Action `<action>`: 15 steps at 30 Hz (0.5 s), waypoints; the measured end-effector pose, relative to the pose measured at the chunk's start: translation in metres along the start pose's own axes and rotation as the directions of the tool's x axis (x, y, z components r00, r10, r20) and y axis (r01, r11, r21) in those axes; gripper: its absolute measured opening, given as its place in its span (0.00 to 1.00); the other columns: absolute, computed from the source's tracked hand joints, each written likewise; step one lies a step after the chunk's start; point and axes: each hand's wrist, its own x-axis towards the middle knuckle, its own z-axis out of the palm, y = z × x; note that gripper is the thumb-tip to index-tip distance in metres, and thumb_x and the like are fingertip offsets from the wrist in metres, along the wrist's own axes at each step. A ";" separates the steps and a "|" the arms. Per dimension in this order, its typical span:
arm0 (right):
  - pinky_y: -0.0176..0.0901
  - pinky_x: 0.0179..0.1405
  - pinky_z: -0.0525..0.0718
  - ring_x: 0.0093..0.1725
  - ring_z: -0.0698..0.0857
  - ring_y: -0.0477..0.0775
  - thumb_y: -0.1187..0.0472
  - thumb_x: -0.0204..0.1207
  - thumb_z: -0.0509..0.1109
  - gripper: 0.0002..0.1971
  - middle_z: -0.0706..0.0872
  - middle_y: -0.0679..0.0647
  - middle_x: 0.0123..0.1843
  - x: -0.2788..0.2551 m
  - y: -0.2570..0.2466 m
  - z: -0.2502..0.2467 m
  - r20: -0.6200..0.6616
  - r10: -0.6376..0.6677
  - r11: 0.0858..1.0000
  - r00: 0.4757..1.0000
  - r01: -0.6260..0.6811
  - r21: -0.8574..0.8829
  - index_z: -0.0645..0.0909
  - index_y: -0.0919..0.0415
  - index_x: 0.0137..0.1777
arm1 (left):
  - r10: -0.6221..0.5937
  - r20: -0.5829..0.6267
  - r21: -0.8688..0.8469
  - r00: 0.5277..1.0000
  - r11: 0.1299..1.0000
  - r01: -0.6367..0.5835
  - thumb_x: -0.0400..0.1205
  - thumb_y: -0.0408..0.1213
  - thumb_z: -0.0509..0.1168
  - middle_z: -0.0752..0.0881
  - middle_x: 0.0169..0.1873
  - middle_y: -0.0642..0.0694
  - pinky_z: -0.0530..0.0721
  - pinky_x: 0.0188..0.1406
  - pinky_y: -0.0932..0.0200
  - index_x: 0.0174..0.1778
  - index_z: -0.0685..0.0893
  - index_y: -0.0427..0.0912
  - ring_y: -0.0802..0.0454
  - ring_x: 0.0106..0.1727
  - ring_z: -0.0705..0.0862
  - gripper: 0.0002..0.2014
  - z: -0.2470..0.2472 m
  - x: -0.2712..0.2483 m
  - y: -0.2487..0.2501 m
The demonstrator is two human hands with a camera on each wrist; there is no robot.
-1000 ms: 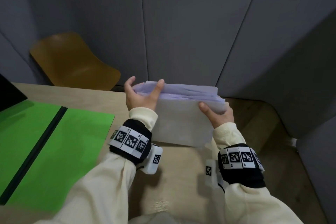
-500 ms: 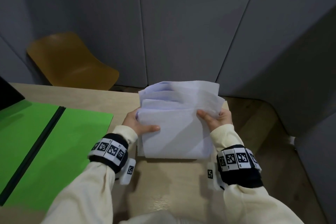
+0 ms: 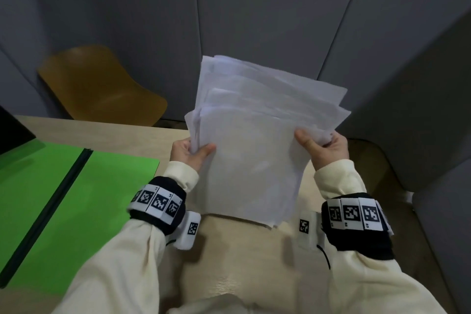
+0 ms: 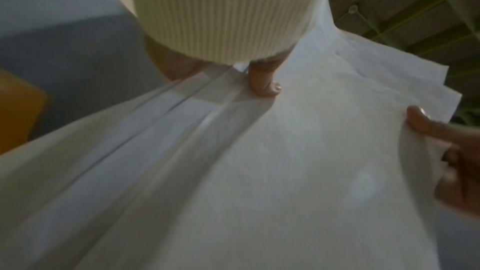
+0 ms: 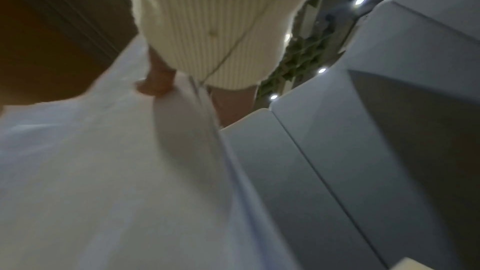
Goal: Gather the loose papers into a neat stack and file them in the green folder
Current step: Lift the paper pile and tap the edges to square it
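A sheaf of several white papers (image 3: pixel 254 150) stands nearly upright above the wooden table, its upper edges fanned and uneven. My left hand (image 3: pixel 190 151) pinches its left edge, thumb on the near face. At the right edge my right hand (image 3: pixel 322 146) grips it, thumb in front, fingers behind. The left wrist view shows the papers (image 4: pixel 259 171) with my left thumb (image 4: pixel 265 83) pressed on them and my right hand (image 4: pixel 454 151) at the far edge. Papers (image 5: pixel 103 171) fill the right wrist view under my right thumb (image 5: pixel 155 83). The green folder (image 3: pixel 63 201) lies open on the table at the left.
A black spine strip (image 3: pixel 48 211) runs down the folder's middle. A dark object (image 3: pixel 12 132) sits at the table's far left. An orange chair (image 3: pixel 99 84) stands behind the table (image 3: pixel 242 262), and grey padded wall panels (image 3: pixel 280 7) close in behind and on the right.
The papers have swung from lying on their long edge to standing tall, and have risen. My left hand slid from the top edge down to the left side; the right kept its grip.
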 end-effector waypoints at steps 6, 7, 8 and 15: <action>0.40 0.33 0.85 0.28 0.88 0.37 0.53 0.62 0.80 0.10 0.90 0.39 0.27 -0.012 0.036 -0.014 0.067 0.200 0.941 0.978 -0.173 -0.290 0.84 0.56 0.37 | 0.049 -0.069 -0.117 0.996 0.992 -0.057 0.74 0.27 0.72 0.84 0.14 0.64 0.79 0.21 0.77 0.26 0.81 0.43 0.71 0.17 0.81 0.13 0.002 0.005 0.006; 0.42 0.32 0.85 0.26 0.87 0.37 0.60 0.69 0.76 0.04 0.89 0.40 0.25 -0.013 0.039 -0.013 0.006 0.158 0.950 0.987 -0.151 -0.272 0.84 0.56 0.36 | 0.052 -0.076 -0.123 0.996 0.990 -0.062 0.74 0.28 0.72 0.84 0.14 0.60 0.79 0.20 0.75 0.25 0.80 0.41 0.69 0.17 0.81 0.13 0.004 0.003 0.009; 0.41 0.31 0.86 0.26 0.87 0.37 0.64 0.72 0.73 0.05 0.89 0.41 0.25 -0.014 0.040 -0.011 -0.052 0.126 0.962 0.991 -0.134 -0.239 0.84 0.57 0.36 | 0.051 -0.075 -0.119 0.996 0.991 -0.060 0.74 0.30 0.73 0.84 0.14 0.57 0.79 0.21 0.72 0.25 0.79 0.39 0.66 0.18 0.81 0.13 0.007 0.002 0.010; 0.26 0.24 0.81 0.33 0.85 0.47 0.58 0.59 0.82 0.15 0.89 0.43 0.28 -0.030 0.050 0.004 -0.108 0.223 0.963 0.969 -0.236 -0.129 0.81 0.58 0.43 | 0.042 -0.023 -0.035 0.999 0.998 -0.042 0.71 0.35 0.76 0.82 0.35 0.57 0.77 0.31 0.79 0.49 0.79 0.44 0.55 0.40 0.81 0.14 0.025 -0.015 0.002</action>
